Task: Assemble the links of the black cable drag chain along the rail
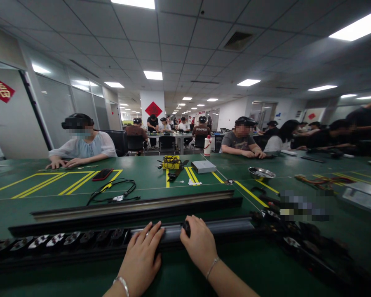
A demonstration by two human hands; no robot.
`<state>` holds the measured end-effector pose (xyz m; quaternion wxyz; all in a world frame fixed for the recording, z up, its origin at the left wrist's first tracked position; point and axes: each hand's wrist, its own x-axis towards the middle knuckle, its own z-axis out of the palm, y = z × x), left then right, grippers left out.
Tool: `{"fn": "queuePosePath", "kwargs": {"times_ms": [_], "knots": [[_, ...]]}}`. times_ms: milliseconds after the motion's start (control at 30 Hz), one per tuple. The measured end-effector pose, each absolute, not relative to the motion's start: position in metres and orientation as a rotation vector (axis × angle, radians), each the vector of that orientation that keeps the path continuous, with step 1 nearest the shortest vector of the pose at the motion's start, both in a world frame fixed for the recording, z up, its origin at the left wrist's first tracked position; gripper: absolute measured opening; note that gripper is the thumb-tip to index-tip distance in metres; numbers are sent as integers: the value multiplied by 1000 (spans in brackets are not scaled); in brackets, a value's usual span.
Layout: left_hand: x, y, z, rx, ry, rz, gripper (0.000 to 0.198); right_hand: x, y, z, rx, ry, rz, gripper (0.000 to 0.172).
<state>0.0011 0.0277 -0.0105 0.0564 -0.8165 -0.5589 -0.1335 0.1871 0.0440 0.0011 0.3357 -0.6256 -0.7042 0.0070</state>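
A long black rail [231,226] with a grey inner channel lies across the table in front of me. Several black socket-like modules [71,238] sit in a row along its left part, some with shiny faces. My left hand [142,256] rests on the rail just right of that row, fingers stretched out. Beside it, my right hand [199,244] is closed around a small black module [187,228] at the channel; its lower part is hidden by my fingers. Behind the rail lie two more long strips, one a black-and-silver strip [136,207].
Dark loose parts [309,243] are heaped at the right. Farther back are a coiled black cable [113,192], a phone [102,174], a yellow box with wires [171,162], a grey box [204,166] and a metal bowl [261,173]. People sit across the green table [86,255].
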Motion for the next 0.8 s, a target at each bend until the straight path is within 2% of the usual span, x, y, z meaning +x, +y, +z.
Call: {"fn": "queuePosePath", "kwargs": {"times_ms": [800], "knots": [[2, 27, -9, -2477, -1696, -398, 60, 194, 41, 11, -1648, -1864, 103, 16]]}}
